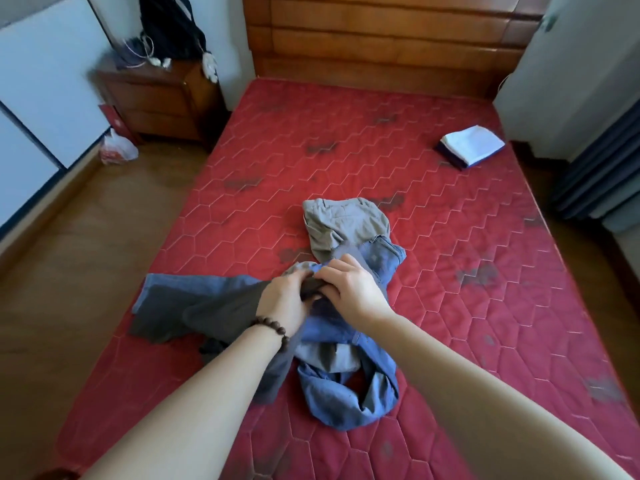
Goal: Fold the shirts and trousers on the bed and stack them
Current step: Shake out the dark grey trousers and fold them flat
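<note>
A heap of unfolded clothes lies in the middle of the red mattress (346,140). It holds blue trousers (349,400), a dark grey garment (194,313) spread to the left, and khaki trousers (343,223) at the far side. My left hand (287,303), with a bead bracelet on the wrist, and my right hand (349,289) meet over the heap. Both grip a bunched fold of dark cloth between them. A folded stack (471,145), white on top of dark blue, sits near the mattress's far right edge.
A wooden headboard (388,39) closes the far end of the bed. A wooden nightstand (159,98) with cables and a black bag stands at the left, with a plastic bag (117,152) on the floor beside it. Dark curtains (599,168) hang at the right.
</note>
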A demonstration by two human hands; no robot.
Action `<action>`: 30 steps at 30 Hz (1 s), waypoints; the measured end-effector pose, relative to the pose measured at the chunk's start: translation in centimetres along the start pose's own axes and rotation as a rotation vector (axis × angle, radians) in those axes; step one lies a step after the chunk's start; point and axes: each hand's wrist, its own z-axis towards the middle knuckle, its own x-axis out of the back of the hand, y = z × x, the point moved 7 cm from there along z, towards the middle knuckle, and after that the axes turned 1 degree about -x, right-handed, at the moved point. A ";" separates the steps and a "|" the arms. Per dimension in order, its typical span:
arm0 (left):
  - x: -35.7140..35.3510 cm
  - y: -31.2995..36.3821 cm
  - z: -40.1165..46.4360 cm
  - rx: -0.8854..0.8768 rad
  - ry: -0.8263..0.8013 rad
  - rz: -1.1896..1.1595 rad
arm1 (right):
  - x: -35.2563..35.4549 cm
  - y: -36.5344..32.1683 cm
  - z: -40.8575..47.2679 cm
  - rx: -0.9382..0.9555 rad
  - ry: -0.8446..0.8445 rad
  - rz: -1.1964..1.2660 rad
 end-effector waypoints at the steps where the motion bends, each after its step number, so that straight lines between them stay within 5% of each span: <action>1: 1.3 1.3 0.0 -0.022 0.011 0.008 | 1.8 -1.0 0.2 0.013 0.003 0.004; 4: 5.5 5.5 -0.4 -0.107 0.014 -0.058 | 7.4 -2.1 0.4 -0.013 0.041 0.048; 9: 13.2 11.6 -0.2 -0.239 0.035 -0.126 | 14.5 0.1 -0.6 -0.293 -0.110 0.030; 12: 17.1 15.0 -0.2 -0.314 0.047 -0.165 | 16.9 0.5 -1.2 -0.513 -0.134 0.219; 16: 21.3 17.9 -0.5 -0.346 0.156 -0.263 | 20.6 -2.0 -0.3 -0.549 0.133 0.443; 21: 24.7 20.1 -0.5 -0.349 0.465 -0.312 | 28.2 -6.3 1.6 -0.504 0.436 0.236; 24: 24.6 24.4 -2.0 -0.593 0.591 -0.292 | 32.1 -8.2 2.7 -0.490 0.478 0.127; 28: 22.5 30.6 -5.1 -0.849 0.631 -0.258 | 36.5 -9.7 2.9 -0.565 0.520 0.025; 30: 20.1 32.9 -6.3 -0.838 0.494 -0.286 | 38.6 -9.6 1.9 -0.687 0.586 0.088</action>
